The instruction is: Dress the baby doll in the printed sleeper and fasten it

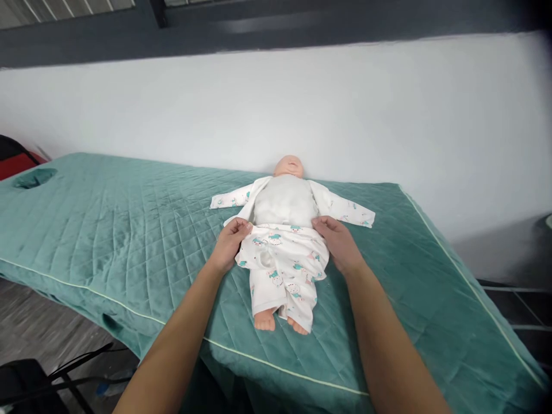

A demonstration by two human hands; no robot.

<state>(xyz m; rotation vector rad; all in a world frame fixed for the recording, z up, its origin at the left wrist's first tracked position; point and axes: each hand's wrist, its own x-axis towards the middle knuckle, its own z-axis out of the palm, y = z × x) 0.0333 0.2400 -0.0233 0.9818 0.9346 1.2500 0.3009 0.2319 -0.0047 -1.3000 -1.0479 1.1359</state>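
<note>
A baby doll [290, 165] lies on its back, head toward the wall and bare feet toward me. Its printed white jacket [351, 211] is spread open with both sleeves out to the sides, baring a white cloth torso [284, 200]. White baby pants [287, 264] with small teal figures cover its legs. My left hand [230, 241] pinches the waistband at its left end. At the other end of the waistband my right hand [338, 240] has thumb and fingers closed on the fabric. Both feet show below the cuffs.
The doll rests on a bed with a green quilted cover [129, 230], which has a hole [35, 177] at its far left. A white wall [181, 109] runs behind the bed. Black straps and a dark object [30, 385] lie at the lower left.
</note>
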